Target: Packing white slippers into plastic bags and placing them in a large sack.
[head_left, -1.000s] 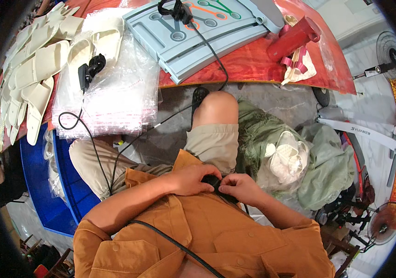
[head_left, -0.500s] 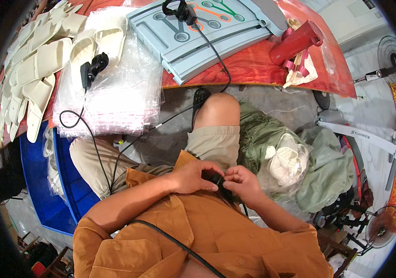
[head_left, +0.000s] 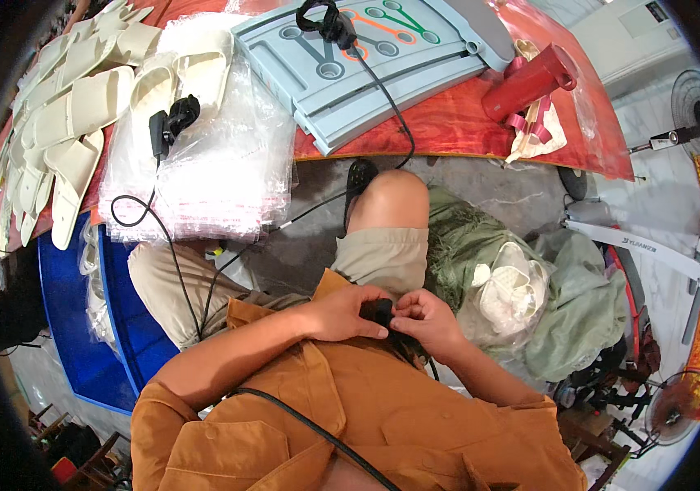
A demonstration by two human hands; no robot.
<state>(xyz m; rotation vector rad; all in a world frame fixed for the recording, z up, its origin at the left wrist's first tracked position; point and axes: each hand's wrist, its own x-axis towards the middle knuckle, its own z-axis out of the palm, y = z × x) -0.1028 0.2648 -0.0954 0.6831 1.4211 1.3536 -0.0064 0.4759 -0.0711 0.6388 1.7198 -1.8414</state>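
In front of my waist, my left hand point(head_left: 340, 314) curls its thumb and fingers around a small black object point(head_left: 378, 311). My right hand point(head_left: 430, 324) pinches the same object from the other side, thumb against forefinger. The fingers cover much of it, so its exact kind does not show. Just below it, dark cord-like parts hang against my orange-brown jacket point(head_left: 317, 389). A black cable point(head_left: 171, 239) runs from near my lap up to a black strapped device point(head_left: 171, 127) on the table. A second black strapped device point(head_left: 335, 31) rests farther back.
Cream slippers point(head_left: 80, 114) pile up at the table's left, beside clear plastic bags point(head_left: 202, 192). A grey-blue plastic panel point(head_left: 325, 102) and a red bottle point(head_left: 530, 82) lie on the red table point(head_left: 440, 131). Left, a blue bin point(head_left: 80, 327); right, bagged white slippers point(head_left: 509, 295) on green cloth.
The view has shifted slightly, so the table and its things sit a little farther right and lower. Both hands stay at the black object, which shows more plainly between them; my fingers have moved slightly.
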